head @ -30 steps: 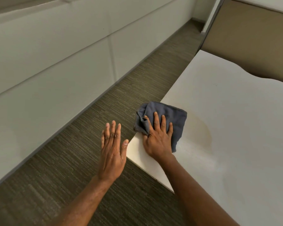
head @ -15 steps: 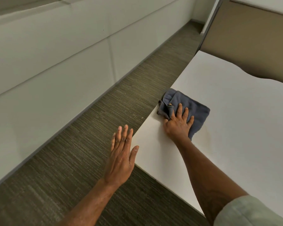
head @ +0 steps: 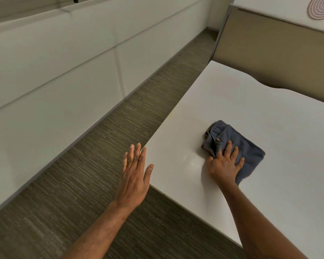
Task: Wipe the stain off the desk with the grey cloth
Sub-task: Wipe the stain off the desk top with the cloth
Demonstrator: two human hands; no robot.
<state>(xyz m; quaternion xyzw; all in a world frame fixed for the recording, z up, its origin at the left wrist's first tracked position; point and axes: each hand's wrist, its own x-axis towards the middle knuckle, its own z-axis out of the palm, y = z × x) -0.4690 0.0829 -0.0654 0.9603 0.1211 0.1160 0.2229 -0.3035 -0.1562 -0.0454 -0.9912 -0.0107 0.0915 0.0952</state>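
Note:
A folded grey cloth [head: 247, 146] lies on the white desk [head: 269, 113], a little in from its left edge. My right hand [head: 224, 163] presses flat on the cloth's near part, fingers spread over it. Faint yellowish marks of the stain [head: 173, 114] show near the desk's left edge, beyond the cloth. My left hand [head: 136, 174] hovers off the desk's near left corner, above the floor, palm down, fingers straight and holding nothing.
Brown striped carpet [head: 101, 156] runs along the desk's left side, bounded by a white panelled wall [head: 54, 81]. A tan partition [head: 279, 49] stands behind the desk. A round spiral object [head: 319, 8] sits beyond the partition at top right.
My right hand has slid the cloth to the right, away from the desk's left edge and further onto the desk. My left hand has stayed beside the corner.

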